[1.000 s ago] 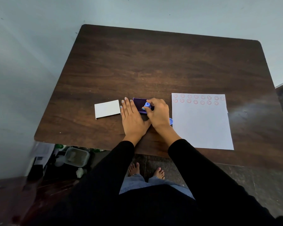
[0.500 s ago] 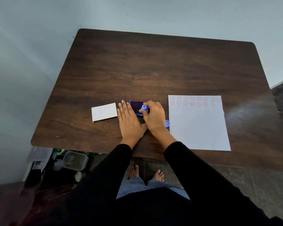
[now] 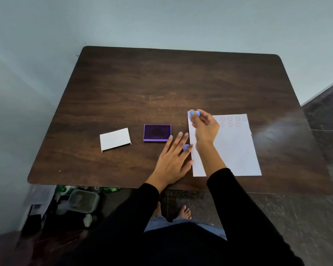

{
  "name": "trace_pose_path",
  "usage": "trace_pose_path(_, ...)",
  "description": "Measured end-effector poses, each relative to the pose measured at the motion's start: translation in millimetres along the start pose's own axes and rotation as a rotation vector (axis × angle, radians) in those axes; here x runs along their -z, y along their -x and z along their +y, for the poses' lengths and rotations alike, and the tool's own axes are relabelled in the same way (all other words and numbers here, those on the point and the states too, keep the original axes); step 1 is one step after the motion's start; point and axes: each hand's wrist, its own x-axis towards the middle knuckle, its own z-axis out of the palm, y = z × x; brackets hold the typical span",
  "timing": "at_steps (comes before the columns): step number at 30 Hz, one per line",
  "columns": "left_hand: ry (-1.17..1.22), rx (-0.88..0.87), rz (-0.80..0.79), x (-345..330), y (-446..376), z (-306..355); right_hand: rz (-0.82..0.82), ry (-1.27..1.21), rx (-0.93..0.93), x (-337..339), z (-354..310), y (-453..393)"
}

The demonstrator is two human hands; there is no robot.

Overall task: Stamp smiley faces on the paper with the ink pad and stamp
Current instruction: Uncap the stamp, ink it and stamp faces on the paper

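A white paper (image 3: pixel 236 152) lies on the right of the dark wooden table (image 3: pixel 161 89), with two rows of red smiley faces along its top edge. My right hand (image 3: pixel 205 127) hovers over the paper's upper left corner, shut on a small blue stamp (image 3: pixel 193 114). The open purple ink pad (image 3: pixel 157 132) sits to the left of the paper, uncovered. My left hand (image 3: pixel 173 160) rests flat with fingers spread between the pad and the paper, its fingertips near the pad's lower right corner. A small blue cap (image 3: pixel 186 147) peeks out beside its fingers.
The ink pad's white lid (image 3: pixel 115 139) lies left of the pad. Under the table's left front edge stand a plastic container (image 3: pixel 83 201) and other clutter on the floor. My bare feet (image 3: pixel 184 212) show below the table's front edge.
My right hand lifted the stamp off the ink pad and carried it right, over the paper's top left. My left hand slid right, off the pad's left side.
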Motion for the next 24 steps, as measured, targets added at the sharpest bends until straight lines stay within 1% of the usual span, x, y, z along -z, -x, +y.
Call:
trace_pose_path(2,-0.046,0.006,-0.05,-1.5,3.6,2.0,0.063,-0.117,-0.088,18.0,-2.2,-12.3)
trace_pose_path(4,-0.072,0.07,-0.069,-1.2,7.2,0.9,0.111,-0.189,-0.161,34.5,-2.0,-20.3)
trace_pose_path(8,-0.072,0.236,-0.031,3.6,9.1,2.0,0.184,-0.284,-0.236,62.7,-2.5,-29.6)
trace_pose_path(10,0.009,0.28,0.009,4.8,5.4,7.4,0.208,-0.399,-0.255,79.6,-5.8,-36.1)
trace_pose_path(13,0.235,0.223,0.006,2.2,-7.7,22.7,0.282,-0.509,-0.266,106.3,-9.5,-49.7)
trace_pose_path(15,0.372,0.168,-0.02,-1.3,-22.7,35.6,0.327,-0.495,-0.263,121.2,-9.5,-59.7)
trace_pose_path(18,0.44,0.137,-0.031,-8.9,-43.7,47.0,0.364,-0.445,-0.233,132.6,-6.6,-75.2)
trace_pose_path(21,0.4,0.176,-0.041,-17.2,-56.1,41.8,0.378,-0.398,-0.172,134.1,-1.3,-90.2)
trace_pose_path(24,0.328,0.216,-0.044,-23.8,-59.7,35.3,0.421,-0.259,-0.098,134.5,8.7,-99.9)
